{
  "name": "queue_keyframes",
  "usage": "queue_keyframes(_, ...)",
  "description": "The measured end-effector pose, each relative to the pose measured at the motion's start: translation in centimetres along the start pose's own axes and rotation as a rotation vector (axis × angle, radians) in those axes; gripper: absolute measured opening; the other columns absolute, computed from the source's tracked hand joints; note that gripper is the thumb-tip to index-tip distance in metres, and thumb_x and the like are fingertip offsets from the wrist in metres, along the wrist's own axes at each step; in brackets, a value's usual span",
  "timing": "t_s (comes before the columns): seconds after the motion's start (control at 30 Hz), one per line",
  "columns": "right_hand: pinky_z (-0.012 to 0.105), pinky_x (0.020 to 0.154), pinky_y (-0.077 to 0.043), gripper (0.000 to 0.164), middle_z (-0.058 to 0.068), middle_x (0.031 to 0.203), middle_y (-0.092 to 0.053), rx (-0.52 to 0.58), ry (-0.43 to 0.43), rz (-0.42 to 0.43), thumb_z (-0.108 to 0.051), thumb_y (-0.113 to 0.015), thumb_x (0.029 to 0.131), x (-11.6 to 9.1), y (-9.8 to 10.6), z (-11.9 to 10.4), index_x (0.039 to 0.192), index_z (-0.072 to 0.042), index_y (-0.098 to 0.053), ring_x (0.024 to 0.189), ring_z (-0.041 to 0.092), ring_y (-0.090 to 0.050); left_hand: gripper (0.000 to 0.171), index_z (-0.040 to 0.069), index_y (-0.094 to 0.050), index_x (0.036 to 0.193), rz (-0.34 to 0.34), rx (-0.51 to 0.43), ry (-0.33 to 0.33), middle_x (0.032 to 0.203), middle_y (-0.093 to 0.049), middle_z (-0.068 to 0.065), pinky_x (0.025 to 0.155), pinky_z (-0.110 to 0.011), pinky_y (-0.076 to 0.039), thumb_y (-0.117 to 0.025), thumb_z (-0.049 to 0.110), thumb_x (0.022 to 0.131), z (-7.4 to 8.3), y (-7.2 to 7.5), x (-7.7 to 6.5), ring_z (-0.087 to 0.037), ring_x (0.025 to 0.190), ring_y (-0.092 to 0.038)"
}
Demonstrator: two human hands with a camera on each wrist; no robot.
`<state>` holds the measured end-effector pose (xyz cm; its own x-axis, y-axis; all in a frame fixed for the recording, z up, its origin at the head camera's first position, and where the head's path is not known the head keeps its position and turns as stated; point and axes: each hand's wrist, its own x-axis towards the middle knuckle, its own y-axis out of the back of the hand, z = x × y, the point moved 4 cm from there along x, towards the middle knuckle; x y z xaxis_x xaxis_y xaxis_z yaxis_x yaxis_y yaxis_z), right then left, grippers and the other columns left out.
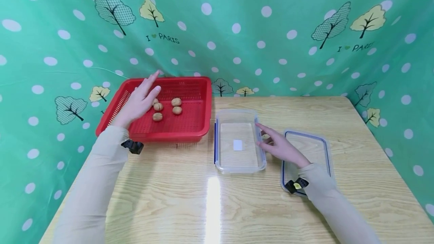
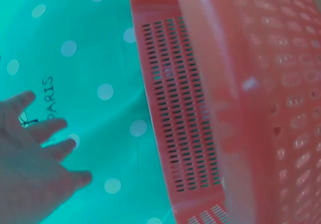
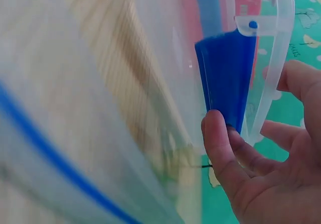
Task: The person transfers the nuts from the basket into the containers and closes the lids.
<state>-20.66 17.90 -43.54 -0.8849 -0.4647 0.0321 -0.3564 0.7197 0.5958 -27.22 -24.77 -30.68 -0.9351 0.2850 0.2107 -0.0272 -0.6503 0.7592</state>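
Observation:
Above the left part of a red plastic basket point(image 1: 183, 136) my left hand point(image 1: 137, 102) is held in the air, fingers extended and holding nothing. Several walnuts point(image 1: 157, 116) lie in the basket, some partly hidden behind that hand. My right hand point(image 1: 279, 146) is at the right wall of a clear, lidless storage box point(image 1: 237, 168), its index finger and thumb reaching to the rim. The right wrist view shows fingertips point(image 3: 215, 121) against a blue locking clip point(image 3: 225, 73) that hangs down the box's side. A small white label point(image 1: 238, 145) is in the box.
The box's clear lid point(image 1: 306, 135), with a blue seal, lies on the wooden table point(image 1: 169, 195) under the right forearm. A green dotted curtain point(image 1: 217, 40) stands behind the table and along its sides. The basket's back edge is close to the curtain.

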Motion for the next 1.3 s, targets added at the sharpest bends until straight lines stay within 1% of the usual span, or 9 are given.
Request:
queue_keyframes(0.1, 0.033, 0.071, -0.05, 0.067, 0.016, 0.114, -0.055, 0.041, -0.003, -0.007, -0.02, -0.061, 0.097, 0.1, -0.3, 0.1, 0.154, -0.013, -0.025, 0.09, 0.022, -0.058, 0.06, 0.026, -0.016, 0.156, -0.024, -0.016, 0.039, 0.159, -0.018, -0.004, 0.112, -0.056, -0.016, -0.041, 0.04, 0.103, 0.0, 0.4, 0.6, -0.029, 0.144, -0.015)
queue_keyframes(0.2, 0.029, 0.066, -0.049, 0.067, 0.013, 0.106, -0.055, 0.08, -0.002, -0.007, -0.018, -0.06, 0.097, 0.0, -0.5, 0.3, 0.154, -0.013, -0.024, 0.084, 0.021, -0.057, 0.061, 0.03, -0.013, 0.156, -0.054, -0.036, 0.087, 0.159, -0.017, -0.005, 0.111, -0.057, -0.02, -0.039, 0.045, 0.102, 0.0, 0.9, 1.3, -0.031, 0.143, -0.019)
queue_keyframes(0.43, 0.031, 0.065, -0.05, 0.068, 0.016, 0.106, -0.053, 0.163, -0.037, -0.008, -0.017, -0.059, 0.098, -0.1, -1.0, 0.3, 0.154, -0.013, -0.022, 0.084, 0.024, -0.055, 0.063, 0.025, -0.013, 0.156, -0.075, -0.12, 0.149, 0.157, -0.02, -0.014, 0.111, -0.057, -0.018, -0.035, 0.047, 0.102, -1.2, 1.2, 3.1, -0.034, 0.142, -0.019)
queue_keyframes(0.67, 0.044, 0.071, -0.053, 0.067, 0.016, 0.106, -0.051, 0.212, -0.078, -0.003, -0.019, -0.059, 0.098, 0.0, -1.3, 0.4, 0.155, -0.018, -0.023, 0.085, 0.027, -0.056, 0.07, 0.025, -0.007, 0.157, -0.104, -0.182, 0.217, 0.157, -0.02, -0.015, 0.111, -0.058, -0.016, -0.037, 0.052, 0.1, -3.6, -0.4, 4.4, -0.035, 0.143, -0.017)
queue_keyframes(0.87, 0.041, 0.073, -0.053, 0.068, 0.015, 0.107, -0.051, 0.239, -0.126, -0.007, -0.022, -0.058, 0.098, -0.1, -1.6, 0.7, 0.155, -0.026, -0.021, 0.086, 0.025, -0.056, 0.071, 0.021, -0.007, 0.157, -0.149, -0.195, 0.23, 0.156, -0.02, -0.02, 0.111, -0.056, -0.018, -0.039, 0.051, 0.1, -5.1, -1.8, 5.4, -0.037, 0.142, -0.019)
queue_keyframes(1.0, 0.037, 0.068, -0.051, 0.067, 0.015, 0.106, -0.051, 0.239, -0.133, -0.007, -0.024, -0.058, 0.099, -0.3, -1.6, 0.7, 0.155, -0.026, -0.021, 0.085, 0.027, -0.055, 0.07, 0.018, -0.013, 0.156, -0.169, -0.195, 0.229, 0.157, -0.019, -0.018, 0.111, -0.057, -0.02, -0.039, 0.051, 0.1, -5.3, -2.3, 6.0, -0.036, 0.142, -0.018)
queue_keyframes(1.17, 0.036, 0.065, -0.049, 0.067, 0.016, 0.106, -0.05, 0.248, -0.125, -0.009, -0.024, -0.057, 0.099, -0.5, -1.6, 0.5, 0.155, -0.022, -0.02, 0.084, 0.029, -0.055, 0.068, 0.013, -0.029, 0.152, -0.217, -0.195, 0.221, 0.154, -0.027, -0.015, 0.11, -0.055, -0.022, -0.043, 0.053, 0.099, -5.5, -3.1, 6.5, -0.035, 0.139, -0.024)
queue_keyframes(1.23, 0.038, 0.068, -0.051, 0.068, 0.017, 0.107, -0.05, 0.249, -0.126, -0.012, -0.025, -0.057, 0.099, -0.6, -1.6, 0.5, 0.156, -0.022, -0.02, 0.084, 0.028, -0.055, 0.065, 0.009, -0.035, 0.15, -0.255, -0.209, 0.218, 0.151, -0.033, -0.016, 0.11, -0.053, -0.024, -0.046, 0.048, 0.099, -5.5, -3.5, 6.5, -0.034, 0.136, -0.029)
queue_keyframes(1.3, 0.041, 0.071, -0.052, 0.068, 0.016, 0.108, -0.049, 0.256, -0.14, -0.013, -0.025, -0.057, 0.099, -0.7, -1.5, 0.4, 0.156, -0.024, -0.019, 0.085, 0.025, -0.056, 0.056, 0.004, -0.04, 0.146, -0.293, -0.251, 0.227, 0.147, -0.037, -0.018, 0.109, -0.053, -0.028, -0.049, 0.037, 0.101, -4.9, -3.8, 6.2, -0.034, 0.134, -0.032)
